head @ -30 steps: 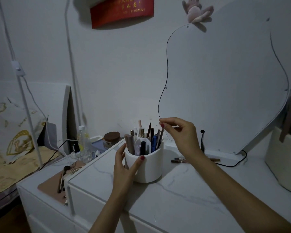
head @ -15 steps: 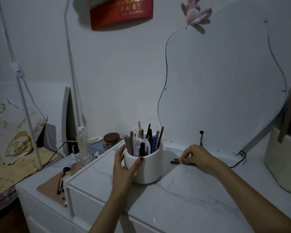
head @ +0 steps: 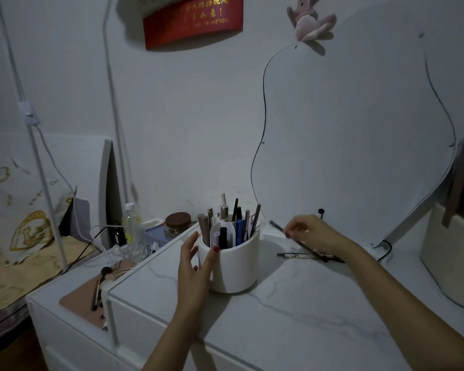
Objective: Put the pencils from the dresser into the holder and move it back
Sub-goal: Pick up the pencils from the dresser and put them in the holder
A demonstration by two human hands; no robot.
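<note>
Dark slim pencil (head: 300, 242) pinched in the fingers of the right hand (head: 310, 232), tilted, one end up toward the holder, the other low near the dresser top. Beneath everything, white marble-patterned dresser top (head: 319, 311). Behind it, large wavy-edged white mirror panel (head: 359, 129) leaning at the wall. Higher on the wall, red curved sign (head: 193, 24) with gold characters and a row of digits, too blurred to read with certainty. Near the front left of the dresser top, white cylindrical holder (head: 233, 266), upright, crowded with pens, pencils and brushes. Left hand (head: 196, 266) cupped around the holder's left side, thumb touching the rim, fingers partly spread, not clamped tight. Just right of the holder, under the right hand, another dark pencil with pale lettering (head: 296, 255) flat on the dresser top; lettering illegible. Pink plush toy (head: 310, 18) hanging above the mirror panel.
</note>
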